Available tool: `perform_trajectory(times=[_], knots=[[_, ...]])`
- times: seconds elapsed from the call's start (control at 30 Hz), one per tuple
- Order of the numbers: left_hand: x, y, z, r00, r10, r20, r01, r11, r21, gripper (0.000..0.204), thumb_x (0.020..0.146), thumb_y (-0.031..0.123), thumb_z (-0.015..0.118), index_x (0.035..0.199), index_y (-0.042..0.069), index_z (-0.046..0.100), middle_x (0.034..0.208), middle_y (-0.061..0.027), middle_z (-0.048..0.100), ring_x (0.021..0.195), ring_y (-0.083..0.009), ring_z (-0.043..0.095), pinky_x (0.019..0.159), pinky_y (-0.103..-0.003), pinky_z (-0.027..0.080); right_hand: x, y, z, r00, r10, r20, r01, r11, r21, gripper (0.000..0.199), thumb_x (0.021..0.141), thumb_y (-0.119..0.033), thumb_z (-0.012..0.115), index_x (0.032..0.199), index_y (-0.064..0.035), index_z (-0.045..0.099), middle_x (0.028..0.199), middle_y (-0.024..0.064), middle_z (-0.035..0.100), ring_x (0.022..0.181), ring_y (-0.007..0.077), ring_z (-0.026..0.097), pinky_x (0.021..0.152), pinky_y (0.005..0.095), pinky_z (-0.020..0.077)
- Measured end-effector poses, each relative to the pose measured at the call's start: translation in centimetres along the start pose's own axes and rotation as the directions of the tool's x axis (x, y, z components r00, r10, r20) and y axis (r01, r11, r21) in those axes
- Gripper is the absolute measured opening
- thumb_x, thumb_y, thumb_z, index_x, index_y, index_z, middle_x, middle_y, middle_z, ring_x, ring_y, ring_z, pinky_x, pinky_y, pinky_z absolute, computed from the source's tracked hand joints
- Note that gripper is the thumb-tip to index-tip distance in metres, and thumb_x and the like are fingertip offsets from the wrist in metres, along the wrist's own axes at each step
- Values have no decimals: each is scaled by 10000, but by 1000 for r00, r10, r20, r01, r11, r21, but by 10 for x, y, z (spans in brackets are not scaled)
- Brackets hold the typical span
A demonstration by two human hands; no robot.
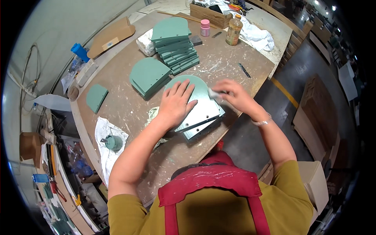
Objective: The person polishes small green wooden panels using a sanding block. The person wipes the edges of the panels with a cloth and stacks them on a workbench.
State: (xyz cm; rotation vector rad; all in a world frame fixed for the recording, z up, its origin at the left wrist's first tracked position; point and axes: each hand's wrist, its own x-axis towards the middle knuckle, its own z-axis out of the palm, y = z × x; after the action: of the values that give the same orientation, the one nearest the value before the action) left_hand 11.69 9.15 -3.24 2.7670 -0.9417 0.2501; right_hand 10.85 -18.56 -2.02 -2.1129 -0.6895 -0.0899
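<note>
A green rounded-end panel (202, 111) lies in front of me on top of at least one more panel (194, 133), its lower edge showing small dark holes. My left hand (176, 102) rests flat on the upper panel with its fingers spread. At the panel's right edge, my right hand (233, 95) pinches a small whitish wad (214, 93), which looks like cloth but is partly hidden by the fingers. A crumpled pale cloth (153, 113) sits beside my left wrist. Beyond lie a short stack of green panels (148, 76) and a taller, fanned stack (172, 31).
A small green piece (96, 98) lies at the left. Nearer, a green pot (113, 142) stands on a white cloth (102, 131). Toward the back are a pink jar (205, 28), a bottle (234, 30) and a wooden box (207, 15). A dark slim tool (244, 70) lies by the table's right edge.
</note>
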Motion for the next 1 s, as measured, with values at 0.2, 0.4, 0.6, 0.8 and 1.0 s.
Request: perform_trajectory(times=[0.2, 0.4, 0.6, 0.8, 1.0], knots=[[8, -24, -7, 991, 124, -38, -126, 991, -39, 506, 946, 385, 603, 1371, 117, 538, 1430, -118, 488, 1310, -312, 464, 1040, -462, 381, -61, -79, -10, 959, 201, 201, -234, 960, 156, 295, 847, -20, 680, 1142, -24, 698, 1109, 111, 644, 1005, 281, 625, 884, 345, 507], [12, -20, 8, 986, 112, -122, -120, 991, -55, 501, 954, 390, 591, 1373, 121, 537, 1436, -115, 480, 1361, -302, 424, 1064, -474, 365, -47, -119, 76, 981, -86, -176, 36, 962, -271, 318, 791, -71, 745, 1103, -56, 682, 1042, 128, 599, 921, 297, 611, 803, 377, 513], [10, -17, 11, 991, 47, -127, -55, 997, -58, 514, 963, 415, 570, 1387, 128, 531, 1451, -112, 468, 1376, -301, 399, 1069, -495, 351, -29, -117, 131, 967, -224, -121, 161, 907, -389, 391, 741, -83, 749, 1119, -69, 648, 986, 126, 552, 860, 301, 585, 726, 398, 492], [7, -19, 15, 994, 5, -105, -10, 999, -47, 529, 968, 431, 553, 1400, 127, 521, 1471, -125, 446, 1388, -308, 379, 1080, -500, 329, -47, -110, 111, 967, -75, -242, -39, 901, -432, 342, 770, -89, 742, 1101, -64, 656, 992, 131, 556, 884, 317, 587, 752, 409, 500], [10, -15, 12, 995, 24, -92, -27, 999, -36, 533, 974, 436, 541, 1409, 131, 506, 1479, -126, 439, 1397, -309, 371, 1082, -513, 325, -44, -116, 129, 973, -150, -175, 70, 916, -396, 339, 785, -90, 743, 1113, -77, 660, 1012, 123, 566, 890, 302, 597, 760, 395, 502]])
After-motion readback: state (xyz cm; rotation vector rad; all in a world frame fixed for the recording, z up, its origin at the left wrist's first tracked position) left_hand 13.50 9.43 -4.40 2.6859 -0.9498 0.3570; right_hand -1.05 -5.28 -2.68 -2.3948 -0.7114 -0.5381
